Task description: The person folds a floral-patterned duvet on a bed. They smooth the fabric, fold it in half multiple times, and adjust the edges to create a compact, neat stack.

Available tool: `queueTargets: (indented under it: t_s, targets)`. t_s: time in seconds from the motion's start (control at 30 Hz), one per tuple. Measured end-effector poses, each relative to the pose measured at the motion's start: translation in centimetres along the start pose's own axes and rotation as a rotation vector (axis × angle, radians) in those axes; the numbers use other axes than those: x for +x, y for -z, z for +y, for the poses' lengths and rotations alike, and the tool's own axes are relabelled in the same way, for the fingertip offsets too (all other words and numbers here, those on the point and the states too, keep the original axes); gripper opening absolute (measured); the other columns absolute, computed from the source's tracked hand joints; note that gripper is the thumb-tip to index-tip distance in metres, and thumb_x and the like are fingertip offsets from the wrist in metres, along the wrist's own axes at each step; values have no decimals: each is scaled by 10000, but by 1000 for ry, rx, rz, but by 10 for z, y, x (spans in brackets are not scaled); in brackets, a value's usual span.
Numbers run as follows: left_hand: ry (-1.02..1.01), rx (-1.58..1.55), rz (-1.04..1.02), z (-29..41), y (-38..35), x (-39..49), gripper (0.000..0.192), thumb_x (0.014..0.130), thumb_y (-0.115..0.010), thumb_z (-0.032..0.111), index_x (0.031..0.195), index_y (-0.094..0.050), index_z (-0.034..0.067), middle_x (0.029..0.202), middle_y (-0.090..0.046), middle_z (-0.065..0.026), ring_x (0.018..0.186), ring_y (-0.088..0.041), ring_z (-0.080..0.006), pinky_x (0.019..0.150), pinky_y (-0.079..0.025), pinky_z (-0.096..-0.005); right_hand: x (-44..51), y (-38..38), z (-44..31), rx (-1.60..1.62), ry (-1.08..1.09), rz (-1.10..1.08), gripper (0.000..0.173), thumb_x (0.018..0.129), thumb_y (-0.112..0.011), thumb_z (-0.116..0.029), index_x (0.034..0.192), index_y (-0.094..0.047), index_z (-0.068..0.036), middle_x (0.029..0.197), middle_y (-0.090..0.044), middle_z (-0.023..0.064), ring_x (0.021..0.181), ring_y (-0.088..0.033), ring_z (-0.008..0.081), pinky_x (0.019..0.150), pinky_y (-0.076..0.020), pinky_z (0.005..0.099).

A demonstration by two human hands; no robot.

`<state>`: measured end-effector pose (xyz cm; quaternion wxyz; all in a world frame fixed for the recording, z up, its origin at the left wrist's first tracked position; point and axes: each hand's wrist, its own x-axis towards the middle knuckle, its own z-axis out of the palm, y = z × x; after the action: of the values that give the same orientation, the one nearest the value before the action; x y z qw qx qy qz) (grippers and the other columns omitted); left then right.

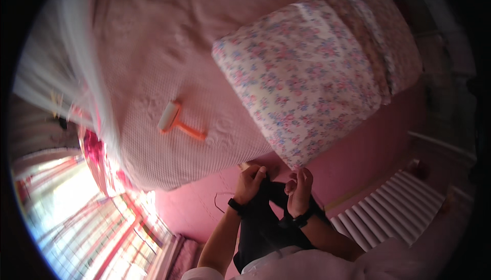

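Observation:
In front of me a pillow in a white case with pink and blue flowers lies flat on a bed with a pink waffle-textured cover. My right hand is at the pillow's nearest corner, thumb and fingertips pinched against the fabric there. My left hand is beside the bed's near edge, its fingers curled in with the thumb on top. Whether anything is inside that hand is hidden. A lint roller with an orange handle and a pale roll rests on the cover, left of the pillow.
More folded floral bedding lies against the pillow's far right side. White netting hangs along the bed's left. A bright window with sheer curtains is at lower left, and a white ribbed radiator at lower right.

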<state>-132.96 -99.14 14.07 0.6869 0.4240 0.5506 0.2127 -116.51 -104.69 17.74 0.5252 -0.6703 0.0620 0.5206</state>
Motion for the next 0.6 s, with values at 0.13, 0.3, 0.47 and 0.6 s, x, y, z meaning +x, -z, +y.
queueTargets:
  t_s: [0.13, 0.3, 0.47, 0.6]
  targets:
    - [-91, 22, -271, 10, -21, 35, 403, 1066, -539, 350, 996, -694, -16, 794, -634, -1, 741, -571, -112, 715, -466, -280, 5, -5, -1, 307, -47, -199, 224, 1024, -633, -324, 1087, -522, -140, 808, -628, 1, 508, -482, 59, 440, -361, 208]
    - [176, 28, -409, 24, -29, 65, 515, 1059, -528, 460, 947, -719, -4, 843, -707, -39, 747, -622, -123, 706, -474, -270, 4, -1, 0, 394, -67, -153, 211, 1033, -623, -337, 1087, -547, -148, 864, -661, -18, 535, -486, 39, 471, -359, 189]
    - [299, 186, -424, 33, -25, 78, 601, 1031, -531, 556, 881, -701, -1, 752, -640, -22, 668, -569, -112, 628, -442, -255, 10, -13, -2, 476, -31, -167, 211, 1037, -622, -311, 1085, -548, -119, 862, -657, -4, 544, -493, 42, 496, -380, 192]
    - [300, 198, -507, 39, -23, 86, 622, 1023, -495, 614, 862, -690, 45, 734, -594, 13, 652, -510, -90, 604, -389, -247, 19, -26, 5, 546, -17, -35, 183, 1029, -630, -231, 1011, -507, -97, 749, -577, 7, 532, -482, 63, 477, -368, 218]
